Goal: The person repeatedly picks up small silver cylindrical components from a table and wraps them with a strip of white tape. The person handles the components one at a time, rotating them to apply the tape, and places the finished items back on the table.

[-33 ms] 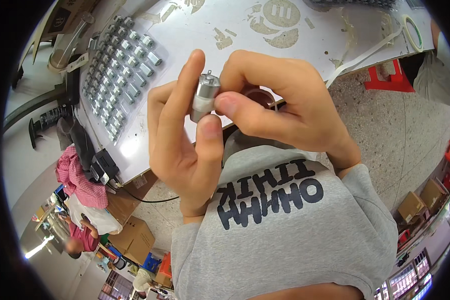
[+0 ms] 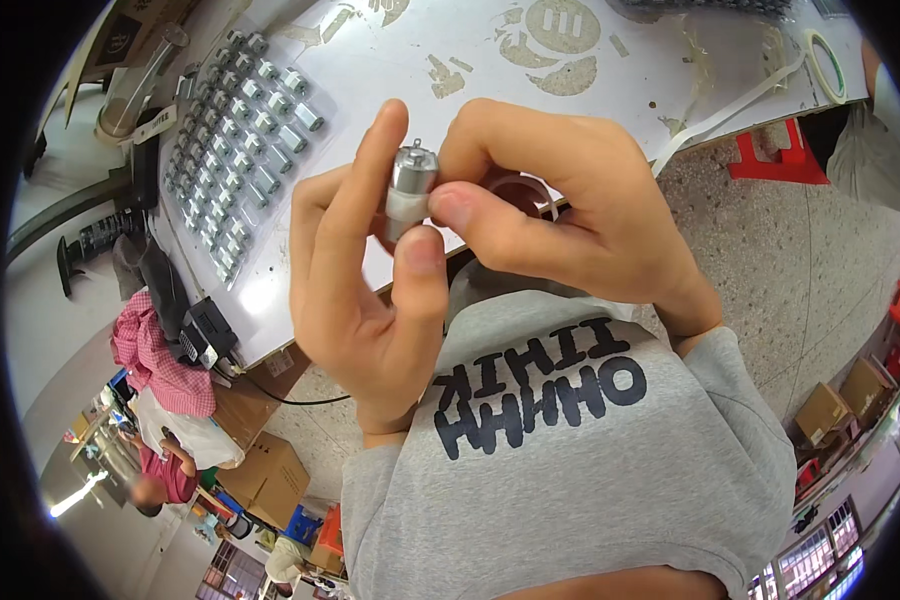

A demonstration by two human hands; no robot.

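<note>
A small silver cylindrical motor (image 2: 414,172) stands nearly upright between the fingers of my left hand (image 2: 365,270), its terminal end up. My left forefinger stretches along one side of it and the thumb presses near its lower end. Around the middle of the motor runs a white band of tape (image 2: 407,206). At the band's right side, the thumb of my right hand (image 2: 580,215) touches it, with the forefinger bent close above. A ring-shaped roll (image 2: 523,190) shows partly behind my right thumb; whether that hand grips it is hidden.
A clear plastic tray (image 2: 322,105) with rows of similar motors lies on the white table (image 2: 390,60) at left. A tape roll (image 2: 825,68) with a loose strip is at the right edge. A red stool (image 2: 780,160) stands beyond. Other people are at lower left.
My left hand has shifted very slightly left, and the motor has turned and tilted a little in its fingers. My right hand stays almost in place.
</note>
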